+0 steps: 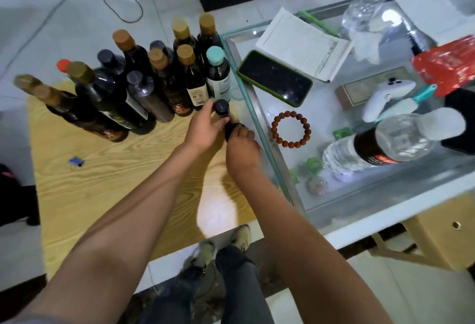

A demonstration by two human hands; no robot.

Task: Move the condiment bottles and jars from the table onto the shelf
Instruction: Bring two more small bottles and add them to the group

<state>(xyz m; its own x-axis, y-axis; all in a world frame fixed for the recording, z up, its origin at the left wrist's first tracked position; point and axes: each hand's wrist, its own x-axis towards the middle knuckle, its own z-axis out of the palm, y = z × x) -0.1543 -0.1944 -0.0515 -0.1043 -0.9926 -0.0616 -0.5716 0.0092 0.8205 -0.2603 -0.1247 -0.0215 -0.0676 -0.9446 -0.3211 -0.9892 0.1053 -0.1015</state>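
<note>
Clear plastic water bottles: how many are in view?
2, both on the glass table: one at its far end, one near its front edge. Others may lie out of frame.

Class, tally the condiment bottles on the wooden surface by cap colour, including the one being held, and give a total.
Brown or gold caps: 7
Dark caps: 4
Red cap: 1
Teal cap: 1
Total: 13

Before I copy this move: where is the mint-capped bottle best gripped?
Grip the mint-capped bottle round its neck, just under the cap, coming from above. It stands upright with brown-capped bottles tight on one side and the glass table edge on the other.
</note>
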